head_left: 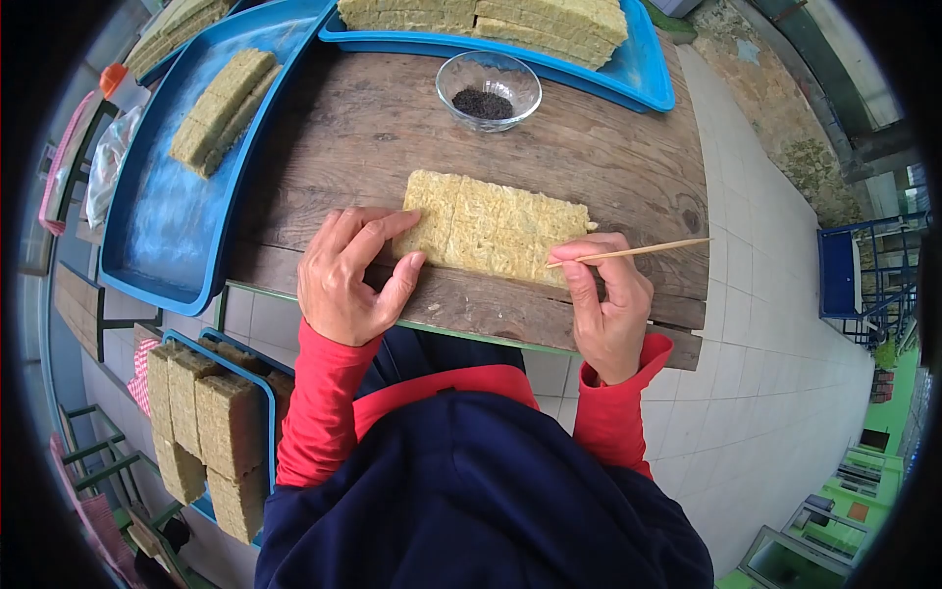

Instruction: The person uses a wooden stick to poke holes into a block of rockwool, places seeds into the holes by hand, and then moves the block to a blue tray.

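Note:
A yellowish fibrous slab (491, 224), scored by cross lines, lies flat on the wooden table. At its left end my left hand (355, 270) rests with thumb and forefinger apart, fingertips touching the edge. My right hand (610, 294) pinches a thin wooden stick (657, 248) between thumb and fingers, its tip against the slab's right part. Beyond the slab stands a clear glass bowl (489, 88) with small dark grains (482, 104) in the bottom.
The wooden table (343, 128) bears a blue tray (162, 236) with slab pieces at left and another blue tray (653, 74) of slabs at the far edge. Below left, blocks (228, 422) stand in a blue tray. Blue metal racks (868, 270) stand far right.

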Demonstrator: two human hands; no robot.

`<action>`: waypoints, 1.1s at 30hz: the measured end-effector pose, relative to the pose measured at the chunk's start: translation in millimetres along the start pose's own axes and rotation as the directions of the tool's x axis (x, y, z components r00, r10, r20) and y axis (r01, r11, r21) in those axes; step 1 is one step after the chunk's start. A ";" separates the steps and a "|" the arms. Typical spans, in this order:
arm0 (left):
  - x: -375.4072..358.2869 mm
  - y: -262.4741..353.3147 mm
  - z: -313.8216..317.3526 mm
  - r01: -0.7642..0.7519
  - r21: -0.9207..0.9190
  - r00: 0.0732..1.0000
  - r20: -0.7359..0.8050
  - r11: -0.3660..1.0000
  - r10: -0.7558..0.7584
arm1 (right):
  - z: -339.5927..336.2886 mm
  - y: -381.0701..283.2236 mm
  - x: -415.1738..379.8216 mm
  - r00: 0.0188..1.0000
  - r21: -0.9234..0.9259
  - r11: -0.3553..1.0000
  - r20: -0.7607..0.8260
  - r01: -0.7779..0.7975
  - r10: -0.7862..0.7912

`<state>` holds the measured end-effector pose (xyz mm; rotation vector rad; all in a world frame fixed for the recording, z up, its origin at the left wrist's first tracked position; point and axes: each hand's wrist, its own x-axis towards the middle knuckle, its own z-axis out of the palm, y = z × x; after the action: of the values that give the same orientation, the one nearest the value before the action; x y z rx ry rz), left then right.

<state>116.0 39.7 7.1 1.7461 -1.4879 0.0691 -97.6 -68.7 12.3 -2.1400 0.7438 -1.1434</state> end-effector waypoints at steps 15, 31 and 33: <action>2.5 2.1 -1.1 0.031 0.015 0.999 0.029 0.999 -0.032 | -0.5 1.6 -0.2 1.000 -0.006 1.000 0.003 0.008 -0.008; 3.5 0.2 0.1 -0.037 0.047 0.999 -0.015 0.998 0.038 | -0.6 0.5 0.0 1.000 0.011 1.000 0.008 -0.007 0.007; 3.6 0.1 0.1 -0.037 0.046 0.999 -0.013 0.998 0.037 | -0.7 -0.6 -2.8 0.998 0.061 0.997 0.009 -0.056 0.055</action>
<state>117.0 36.8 9.0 1.7511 -1.5199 0.1353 -99.4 -66.5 11.6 -2.0593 0.7508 -1.1148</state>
